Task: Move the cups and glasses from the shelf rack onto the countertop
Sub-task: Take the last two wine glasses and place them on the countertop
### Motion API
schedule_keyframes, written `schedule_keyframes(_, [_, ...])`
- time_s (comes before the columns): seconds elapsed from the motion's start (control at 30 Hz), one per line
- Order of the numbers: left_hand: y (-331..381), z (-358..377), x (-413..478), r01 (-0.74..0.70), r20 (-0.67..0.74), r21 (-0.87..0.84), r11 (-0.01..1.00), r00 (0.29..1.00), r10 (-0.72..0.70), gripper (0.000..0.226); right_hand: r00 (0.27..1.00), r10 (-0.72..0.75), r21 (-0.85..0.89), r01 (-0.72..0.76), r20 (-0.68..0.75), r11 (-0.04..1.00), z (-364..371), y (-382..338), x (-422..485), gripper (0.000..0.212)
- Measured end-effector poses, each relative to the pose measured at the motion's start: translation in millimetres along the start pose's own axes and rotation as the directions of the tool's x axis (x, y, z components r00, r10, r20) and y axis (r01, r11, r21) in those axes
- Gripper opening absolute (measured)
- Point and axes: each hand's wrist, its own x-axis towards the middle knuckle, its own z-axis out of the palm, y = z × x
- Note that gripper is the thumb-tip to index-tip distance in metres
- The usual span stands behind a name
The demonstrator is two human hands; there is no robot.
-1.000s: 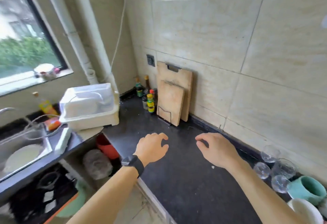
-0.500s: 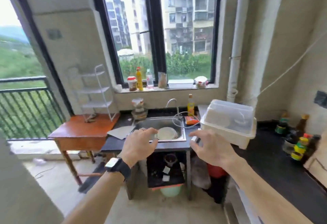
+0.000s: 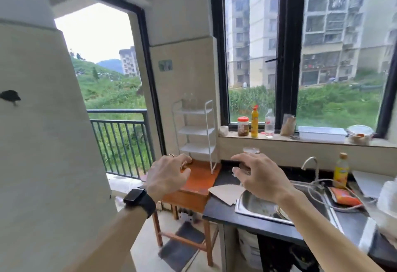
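The white shelf rack (image 3: 194, 131), a thin metal frame with flat shelves, stands on a small wooden table (image 3: 199, 178) beside the dark smooth counter (image 3: 216, 211). On its top shelf the clear glasses (image 3: 189, 101) are faint and hard to count. The left hand (image 3: 166, 176) and right hand (image 3: 262, 178) hover before it, each grip loose and empty.

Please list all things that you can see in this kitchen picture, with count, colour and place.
sink: one, steel, lower right
countertop: one, black, around the sink
wooden table: one, orange-brown, left of the countertop
shelf rack: one, white, on the wooden table
glasses: count unclear, clear, rack's top shelf
yellow bottle: one, red cap, on the windowsill
jar: one, red lid, on the windowsill
left hand: one, empty, black watch on wrist
right hand: one, empty, fingers spread
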Motion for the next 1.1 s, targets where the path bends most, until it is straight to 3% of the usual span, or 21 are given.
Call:
schedule_keyframes(0.77, [-182.8, 32.0, 338.5, 0.132, -0.096, -0.076, 0.988, 0.986, -0.139, 0.043, 0.982, -0.185, 0.031, 0.184, 0.035, 0.982, 141.5, 32.3, 408.0, 0.039])
schedule_keyframes(1.1, [-286.6, 77.6, 468.7, 0.093, -0.063, -0.096, 0.991, 0.993, -0.099, 0.046, 0.988, -0.152, 0.003, 0.152, 0.039, 0.988, 235.9, 29.1, 533.7, 0.036])
